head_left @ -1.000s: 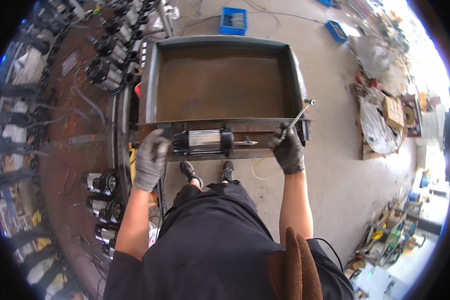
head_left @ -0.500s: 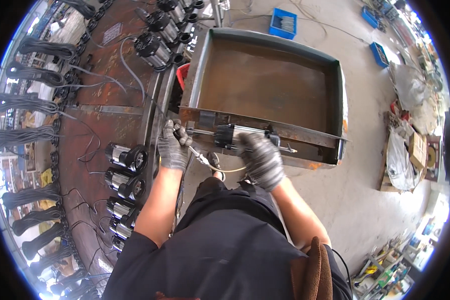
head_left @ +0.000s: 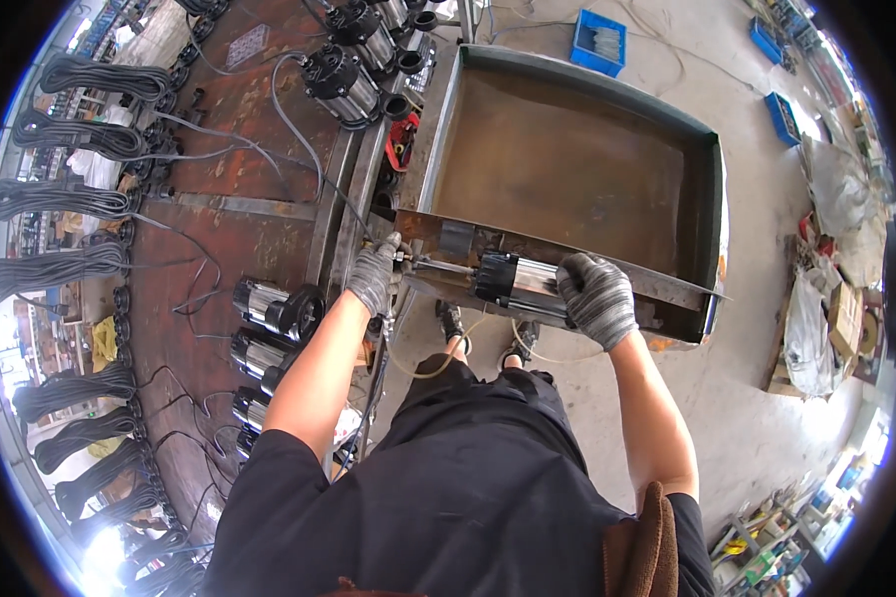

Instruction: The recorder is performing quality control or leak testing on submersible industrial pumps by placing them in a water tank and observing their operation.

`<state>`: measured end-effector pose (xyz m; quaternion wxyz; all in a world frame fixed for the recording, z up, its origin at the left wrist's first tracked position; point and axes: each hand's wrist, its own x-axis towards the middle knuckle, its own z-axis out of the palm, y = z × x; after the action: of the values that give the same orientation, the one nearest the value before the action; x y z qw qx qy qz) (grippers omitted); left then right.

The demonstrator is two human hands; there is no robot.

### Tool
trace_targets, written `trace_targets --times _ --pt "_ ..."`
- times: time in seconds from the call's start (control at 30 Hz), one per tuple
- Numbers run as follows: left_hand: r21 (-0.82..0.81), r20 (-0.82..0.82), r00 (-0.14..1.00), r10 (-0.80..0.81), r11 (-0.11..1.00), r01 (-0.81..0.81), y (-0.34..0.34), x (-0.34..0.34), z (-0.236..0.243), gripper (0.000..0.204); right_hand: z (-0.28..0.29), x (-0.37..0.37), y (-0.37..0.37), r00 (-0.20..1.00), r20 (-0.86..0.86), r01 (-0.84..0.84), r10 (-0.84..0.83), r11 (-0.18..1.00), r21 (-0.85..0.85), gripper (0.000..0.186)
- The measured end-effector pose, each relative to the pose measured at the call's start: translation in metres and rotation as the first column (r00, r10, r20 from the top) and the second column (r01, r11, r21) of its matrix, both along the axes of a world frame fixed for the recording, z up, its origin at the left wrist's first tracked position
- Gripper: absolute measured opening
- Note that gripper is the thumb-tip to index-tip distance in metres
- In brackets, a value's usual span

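Observation:
A silver motor-like pump [head_left: 536, 283] with a black ribbed end [head_left: 495, 275] lies sideways along the near edge of a metal tank [head_left: 447, 129]. My right hand [head_left: 597, 298], in a grey striped glove, is closed over its right end. A metal rod [head_left: 442, 266] runs from the black end towards my left hand [head_left: 374, 279]. That hand, gloved too, is closed beside a small metal fitting [head_left: 401, 256]; what its fingers hold is mostly hidden. A thin pale hose [head_left: 430, 375] loops below, and a dark cable [head_left: 343, 199] comes from the table to my left hand.
Brown water [head_left: 577, 149] fills the tank. On the rusty red table [head_left: 239, 234] to the left stand several silver pumps [head_left: 340, 85], with others [head_left: 267, 303] nearer me. Coiled black cables [head_left: 65, 199] hang along its far side. A blue crate [head_left: 598, 43] sits on the floor beyond.
My right hand has moved right and now rests on the pump's right end. The tank and table have shifted right in the view. The hose fitting below my left hand has dropped lower.

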<state>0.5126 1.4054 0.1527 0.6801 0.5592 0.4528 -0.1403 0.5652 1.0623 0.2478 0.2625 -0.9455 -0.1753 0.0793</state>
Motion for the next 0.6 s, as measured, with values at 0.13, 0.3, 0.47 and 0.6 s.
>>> trace_targets --times 0.13,0.3,0.47,0.6 --pt "0.032 -0.004 0.998 -0.056 0.998 0.056 0.004 0.002 -0.006 0.035 -0.001 0.002 0.002 1.0 0.003 0.0 0.0 1.0 0.008 0.012" --pt "0.061 -0.01 0.991 -0.134 0.989 0.134 0.0 0.005 -0.001 0.037 -0.006 0.001 0.0 0.999 -0.049 0.019 -0.019 1.0 0.002 0.018" --pt "0.103 0.021 0.992 -0.128 0.987 0.125 -0.002 0.003 -0.009 0.037 -0.003 0.0 0.004 0.999 -0.045 0.022 -0.021 1.0 0.015 0.018" --pt "0.074 0.021 0.994 -0.108 0.992 0.106 -0.004 0.005 -0.006 0.036 -0.005 0.0 0.004 0.999 -0.024 0.034 -0.034 0.999 0.02 0.018"
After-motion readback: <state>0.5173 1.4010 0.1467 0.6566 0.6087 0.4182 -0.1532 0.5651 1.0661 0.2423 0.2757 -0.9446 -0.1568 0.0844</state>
